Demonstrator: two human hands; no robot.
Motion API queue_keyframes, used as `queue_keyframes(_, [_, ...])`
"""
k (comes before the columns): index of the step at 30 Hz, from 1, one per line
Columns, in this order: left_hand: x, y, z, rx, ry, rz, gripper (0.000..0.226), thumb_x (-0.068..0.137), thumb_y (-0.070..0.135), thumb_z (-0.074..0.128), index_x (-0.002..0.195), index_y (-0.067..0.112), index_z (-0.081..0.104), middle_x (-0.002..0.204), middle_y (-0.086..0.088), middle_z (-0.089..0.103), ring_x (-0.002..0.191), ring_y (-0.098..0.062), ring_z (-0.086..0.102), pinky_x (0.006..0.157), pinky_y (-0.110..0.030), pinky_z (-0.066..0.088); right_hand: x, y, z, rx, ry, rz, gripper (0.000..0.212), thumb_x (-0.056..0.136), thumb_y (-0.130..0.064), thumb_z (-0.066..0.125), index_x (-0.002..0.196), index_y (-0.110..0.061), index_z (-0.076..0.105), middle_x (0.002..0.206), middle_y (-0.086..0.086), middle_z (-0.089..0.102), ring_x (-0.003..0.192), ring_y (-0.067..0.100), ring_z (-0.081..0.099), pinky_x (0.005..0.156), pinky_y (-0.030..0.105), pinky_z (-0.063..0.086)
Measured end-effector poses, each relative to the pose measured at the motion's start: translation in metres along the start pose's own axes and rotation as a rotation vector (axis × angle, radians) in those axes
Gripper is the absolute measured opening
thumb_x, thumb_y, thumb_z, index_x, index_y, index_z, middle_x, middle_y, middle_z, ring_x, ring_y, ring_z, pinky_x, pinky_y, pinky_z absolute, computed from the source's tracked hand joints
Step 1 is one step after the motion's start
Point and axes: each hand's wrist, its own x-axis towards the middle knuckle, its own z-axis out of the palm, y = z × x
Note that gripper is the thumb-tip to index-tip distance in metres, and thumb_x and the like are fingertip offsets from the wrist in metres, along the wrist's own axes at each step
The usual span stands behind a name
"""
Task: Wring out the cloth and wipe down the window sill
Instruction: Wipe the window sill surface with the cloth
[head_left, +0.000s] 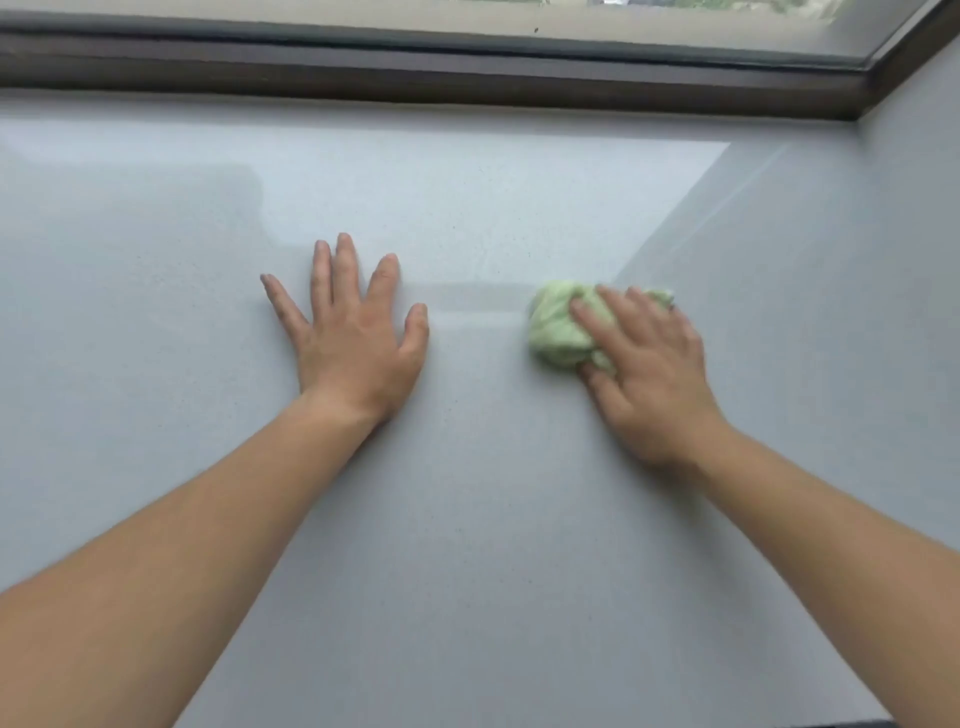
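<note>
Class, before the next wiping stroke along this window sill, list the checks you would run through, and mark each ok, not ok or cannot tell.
1. Cloth under the right hand: ok, bunched beneath the fingers.
2. Cloth touching the sill: ok.
3. Left hand clear of the cloth: ok, flat on the sill, apart from it.
4. Cloth wrung out enough: cannot tell; a faint damp streak lies beside it.
5. Strip by the window frame wiped: cannot tell.
</note>
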Motion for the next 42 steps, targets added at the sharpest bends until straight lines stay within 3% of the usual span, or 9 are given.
queue_keyframes(3, [-0.04, 0.017, 0.002, -0.064, 0.013, 0.048, 0.06, 0.093, 0.053, 0.025, 0.146, 0.025, 0.035, 0.165, -0.012, 0.009, 0.153, -0.025, -0.001, 0.114, -0.066, -0.011, 0.014, 0.011, -0.004, 0.093, 0.035, 0.323, 0.059, 0.094, -0.046, 0.033, 0.151, -0.043, 0.023, 0.163, -0.005, 0.02, 0.15, 0.024, 0.012, 0.12, 0.049, 0.001])
queue_keyframes(5, [-0.076, 0.027, 0.006, -0.116, -0.01, 0.066, 0.06, 0.092, 0.052, 0.026, 0.145, 0.025, 0.037, 0.165, -0.012, 0.012, 0.153, -0.025, 0.0, 0.116, -0.065, -0.01, -0.003, -0.013, 0.001, 0.111, 0.057, 0.378, 0.058, 0.095, -0.044, 0.034, 0.152, -0.042, 0.021, 0.163, -0.005, 0.017, 0.15, 0.024, 0.01, 0.12, 0.049, -0.001])
queue_keyframes(12, [-0.178, 0.031, 0.028, -0.033, -0.079, 0.153, 0.062, 0.099, 0.051, 0.02, 0.156, 0.027, 0.021, 0.167, -0.008, 0.001, 0.153, -0.023, -0.008, 0.118, -0.064, 0.0, -0.106, -0.03, 0.01, 0.01, -0.058, -0.132, 0.058, 0.093, -0.044, 0.04, 0.15, -0.04, 0.03, 0.16, -0.004, 0.029, 0.149, 0.027, 0.021, 0.119, 0.053, 0.012])
queue_keyframes(19, [-0.187, 0.023, 0.03, 0.082, -0.092, 0.181, 0.066, 0.098, 0.056, 0.014, 0.158, 0.028, 0.006, 0.166, -0.008, -0.011, 0.151, -0.024, -0.018, 0.119, -0.061, -0.002, -0.097, -0.043, 0.012, 0.068, 0.046, 0.272, 0.06, 0.093, -0.045, 0.031, 0.152, -0.039, 0.023, 0.162, -0.003, 0.022, 0.149, 0.027, 0.013, 0.12, 0.052, 0.002])
queue_keyframes(25, [-0.187, 0.022, 0.026, -0.031, -0.081, 0.19, 0.066, 0.096, 0.056, 0.009, 0.157, 0.031, 0.016, 0.166, -0.005, -0.006, 0.152, -0.018, -0.016, 0.12, -0.056, -0.008, -0.187, -0.053, 0.016, 0.013, -0.08, -0.219, 0.065, 0.089, -0.04, 0.043, 0.152, -0.039, 0.026, 0.161, -0.003, 0.026, 0.15, 0.028, 0.018, 0.119, 0.055, 0.013])
queue_keyframes(27, [-0.187, 0.024, 0.028, 0.015, -0.077, 0.174, 0.066, 0.096, 0.056, 0.01, 0.157, 0.032, 0.012, 0.166, -0.006, -0.008, 0.151, -0.019, -0.018, 0.12, -0.055, -0.008, -0.174, -0.026, 0.014, -0.014, -0.06, -0.169, 0.065, 0.088, -0.041, 0.041, 0.151, -0.039, 0.028, 0.159, -0.002, 0.03, 0.148, 0.028, 0.023, 0.119, 0.053, 0.011])
queue_keyframes(32, [-0.187, 0.026, 0.03, 0.076, -0.077, 0.153, 0.066, 0.096, 0.058, 0.014, 0.157, 0.034, 0.004, 0.166, -0.005, -0.012, 0.15, -0.02, -0.021, 0.119, -0.056, -0.009, -0.158, -0.026, 0.014, 0.071, 0.055, 0.275, 0.06, 0.092, -0.043, 0.035, 0.151, -0.036, 0.027, 0.16, 0.0, 0.027, 0.148, 0.03, 0.018, 0.12, 0.054, 0.006])
queue_keyframes(39, [-0.186, 0.025, 0.03, 0.062, -0.088, 0.162, 0.068, 0.094, 0.059, 0.008, 0.157, 0.034, 0.003, 0.166, -0.005, -0.012, 0.15, -0.02, -0.02, 0.118, -0.056, -0.013, -0.251, -0.072, 0.025, -0.001, -0.086, -0.238, 0.064, 0.092, -0.04, 0.044, 0.152, -0.039, 0.023, 0.162, -0.003, 0.023, 0.151, 0.028, 0.014, 0.119, 0.056, 0.012])
queue_keyframes(42, [-0.188, 0.024, 0.031, 0.049, -0.08, 0.166, 0.067, 0.095, 0.058, 0.01, 0.157, 0.033, 0.004, 0.166, -0.006, -0.011, 0.151, -0.02, -0.02, 0.118, -0.056, -0.013, -0.235, -0.035, 0.022, -0.021, -0.069, -0.093, 0.063, 0.092, -0.042, 0.039, 0.152, -0.04, 0.021, 0.162, -0.003, 0.023, 0.15, 0.026, 0.014, 0.12, 0.052, 0.007])
